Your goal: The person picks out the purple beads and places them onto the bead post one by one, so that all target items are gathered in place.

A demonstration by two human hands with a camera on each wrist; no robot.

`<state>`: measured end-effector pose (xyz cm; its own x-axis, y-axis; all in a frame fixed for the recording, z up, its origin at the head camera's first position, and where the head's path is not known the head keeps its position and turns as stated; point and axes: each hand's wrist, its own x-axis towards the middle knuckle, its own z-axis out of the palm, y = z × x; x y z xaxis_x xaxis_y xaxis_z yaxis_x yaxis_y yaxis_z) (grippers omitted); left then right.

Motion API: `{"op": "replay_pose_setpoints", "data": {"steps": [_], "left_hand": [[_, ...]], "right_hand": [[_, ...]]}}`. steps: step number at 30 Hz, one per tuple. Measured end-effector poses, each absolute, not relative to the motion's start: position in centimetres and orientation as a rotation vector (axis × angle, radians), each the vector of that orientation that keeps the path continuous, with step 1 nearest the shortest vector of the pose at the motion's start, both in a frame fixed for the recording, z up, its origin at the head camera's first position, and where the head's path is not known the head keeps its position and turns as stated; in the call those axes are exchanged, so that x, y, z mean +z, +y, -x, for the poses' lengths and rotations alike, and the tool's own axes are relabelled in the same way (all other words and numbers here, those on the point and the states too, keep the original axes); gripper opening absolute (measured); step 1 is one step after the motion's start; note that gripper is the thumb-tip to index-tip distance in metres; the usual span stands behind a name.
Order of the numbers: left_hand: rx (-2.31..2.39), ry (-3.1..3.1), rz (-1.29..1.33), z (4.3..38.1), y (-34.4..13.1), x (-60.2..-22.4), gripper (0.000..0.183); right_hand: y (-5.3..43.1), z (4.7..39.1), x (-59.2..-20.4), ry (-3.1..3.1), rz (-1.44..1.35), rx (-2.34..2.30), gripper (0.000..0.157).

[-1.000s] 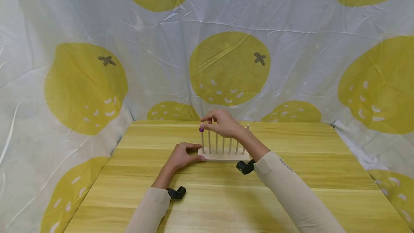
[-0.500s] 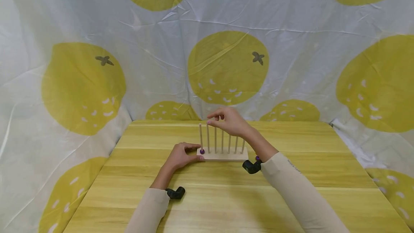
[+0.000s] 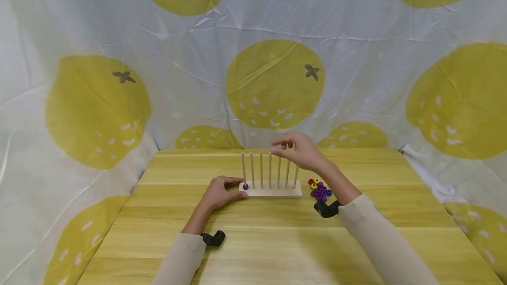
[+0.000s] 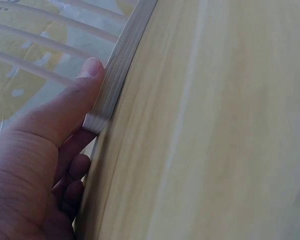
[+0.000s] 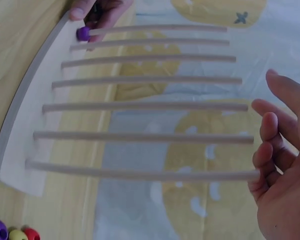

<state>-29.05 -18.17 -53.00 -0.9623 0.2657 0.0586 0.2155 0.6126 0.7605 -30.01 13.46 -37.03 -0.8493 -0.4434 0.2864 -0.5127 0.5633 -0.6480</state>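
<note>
A pale wooden peg stand [image 3: 273, 191] with several upright thin pegs stands on the table. One purple bead [image 3: 245, 187] sits at the foot of its leftmost peg; the other pegs carry none. My left hand [image 3: 220, 193] holds the stand's left end, thumb on its front side and fingers behind, as the left wrist view also shows on the wooden base [image 4: 121, 65]. Above the tops of the middle and right pegs is my right hand [image 3: 299, 150], its fingers loosely bent and apart. Nothing lies between thumb and fingers of that right hand [image 5: 285, 150] in the right wrist view.
Loose beads [image 3: 319, 191], purple, yellow, red and blue, lie in a cluster right of the stand, near the right forearm. A lemon-print cloth [image 3: 198, 78] hangs behind the wooden table [image 3: 253, 241].
The purple bead has gone from the top of the leftmost peg down to the base, let go by my right hand. That hand has moved right, uncovering the loose beads. The left hand stays put.
</note>
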Motion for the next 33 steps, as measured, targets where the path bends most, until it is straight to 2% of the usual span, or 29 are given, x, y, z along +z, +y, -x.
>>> {"op": "replay_pose_setpoints", "data": {"steps": [14, 33], "left_hand": [[1.296, 2.755, -0.399, 28.9, -18.3, -53.0, 0.055], [1.298, 2.757, -0.388, 29.0, -18.1, -53.0, 0.055]], "right_hand": [[19.9, 28.8, -38.5, -2.709, -0.685, 1.243, 0.034], [27.0, 26.7, -43.3, -2.774, -0.517, 1.136, 0.037]]}}
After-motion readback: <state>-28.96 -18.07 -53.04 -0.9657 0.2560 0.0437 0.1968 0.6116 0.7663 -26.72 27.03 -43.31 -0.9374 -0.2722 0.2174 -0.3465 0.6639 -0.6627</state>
